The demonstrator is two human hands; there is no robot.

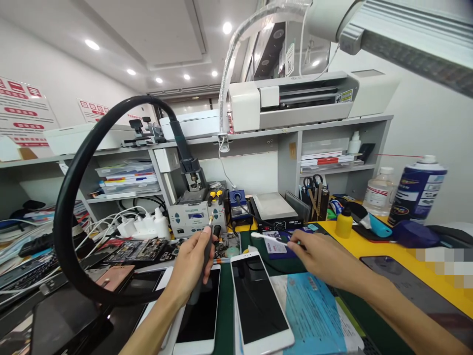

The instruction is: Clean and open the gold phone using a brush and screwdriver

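My left hand (pixel 192 261) is closed around the dark handle of a soldering iron (pixel 207 249), its thin metal tip pointing up. Beneath that hand lies a white-framed tablet (pixel 199 315) with a dark screen. My right hand (pixel 312 254) pinches a white cotton swab (pixel 271 238), whose thick white end points left towards the iron but stays apart from it. Between my forearms a second white tablet (pixel 260 301) rests face up, partly over a blue and white packet (pixel 314 310).
A thick black hose (pixel 61 197) loops at the left, running behind my left wrist. The rework station (pixel 195 217) stands at the back. Circuit boards (pixel 138 250) lie left. At right are a yellow bottle (pixel 344 224), a spray can (pixel 417 190) and a dark phone (pixel 410 286).
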